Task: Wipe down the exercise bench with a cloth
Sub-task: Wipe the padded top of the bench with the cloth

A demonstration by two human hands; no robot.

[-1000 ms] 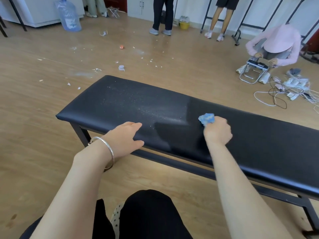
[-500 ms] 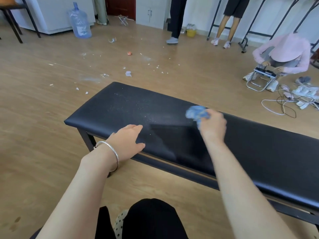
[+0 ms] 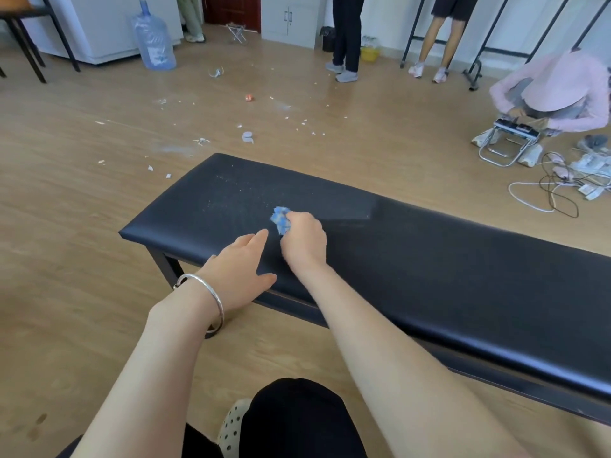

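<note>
With my right hand (image 3: 305,241) I hold a tight grip on the bunched blue cloth (image 3: 280,219), pressed to the black table (image 3: 429,259), my left hand (image 3: 238,276) flat and open; right stretch looks wiped, the white-specked left end remains

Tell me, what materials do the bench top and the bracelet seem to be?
Bench top: probably black vinyl or faux leather; smooth padded surface with a soft sheen and fine grain. Bracelet: likely polished silver-coloured metal; a thin rigid band with bright reflections.
</note>
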